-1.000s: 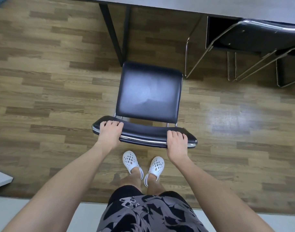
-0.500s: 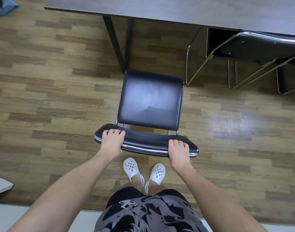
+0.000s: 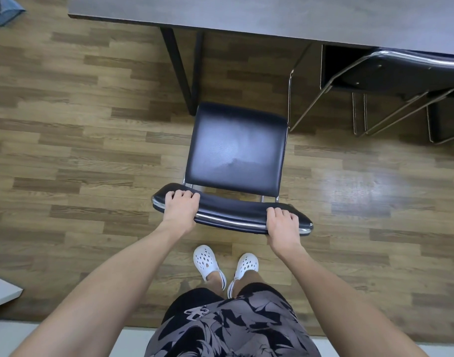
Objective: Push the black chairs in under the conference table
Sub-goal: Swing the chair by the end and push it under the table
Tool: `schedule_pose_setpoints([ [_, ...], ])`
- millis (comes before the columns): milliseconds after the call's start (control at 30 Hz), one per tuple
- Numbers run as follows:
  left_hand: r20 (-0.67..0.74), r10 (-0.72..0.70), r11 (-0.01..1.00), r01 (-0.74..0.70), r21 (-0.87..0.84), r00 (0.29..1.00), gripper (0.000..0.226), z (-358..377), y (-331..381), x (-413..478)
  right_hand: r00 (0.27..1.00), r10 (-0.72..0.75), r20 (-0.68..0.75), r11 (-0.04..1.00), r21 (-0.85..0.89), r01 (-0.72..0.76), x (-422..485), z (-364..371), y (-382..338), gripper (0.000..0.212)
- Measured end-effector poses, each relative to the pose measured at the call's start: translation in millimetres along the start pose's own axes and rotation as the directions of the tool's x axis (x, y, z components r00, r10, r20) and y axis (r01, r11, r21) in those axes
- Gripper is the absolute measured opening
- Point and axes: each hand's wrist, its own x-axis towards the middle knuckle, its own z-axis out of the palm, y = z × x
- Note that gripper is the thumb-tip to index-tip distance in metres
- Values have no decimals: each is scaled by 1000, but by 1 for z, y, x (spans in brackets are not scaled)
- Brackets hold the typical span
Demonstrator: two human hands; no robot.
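A black chair [image 3: 236, 150] with a padded seat and chrome frame stands on the wood floor in front of me, seen from above. My left hand [image 3: 180, 208] grips the left end of its backrest top, fingers curled over the edge. My right hand [image 3: 281, 224] grips the right end the same way. The grey conference table [image 3: 246, 14] runs across the top of the view; the seat's front edge is close to the dark table leg [image 3: 180, 70] but still outside the tabletop.
A second black chair [image 3: 401, 73] with chrome legs sits tucked under the table at the upper right. A blue object [image 3: 3, 9] lies at the top left corner. A pale ledge [image 3: 1, 292] shows at the lower left. My feet in white clogs stand behind the chair.
More of the tabletop has come into view and the chair sits lower in the frame, closer to the table leg. Both hands keep the same grip on the backrest.
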Motion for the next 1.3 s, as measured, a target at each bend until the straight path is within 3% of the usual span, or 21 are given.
schedule_pose_setpoints([
  [267,-11,-3,1000,3,19,1000,52,-12,-1,20,999,22,-26,1000,-13,-22,19,-13,5,43],
  [567,-62,-8,1000,8,5,998,53,-34,2,58,1000,19,-24,999,-32,-20,56,-38,19,50],
  [1300,-7,-44,999,44,-1,999,50,-103,6,162,1000,9,-20,998,-58,-10,164,-105,60,52],
])
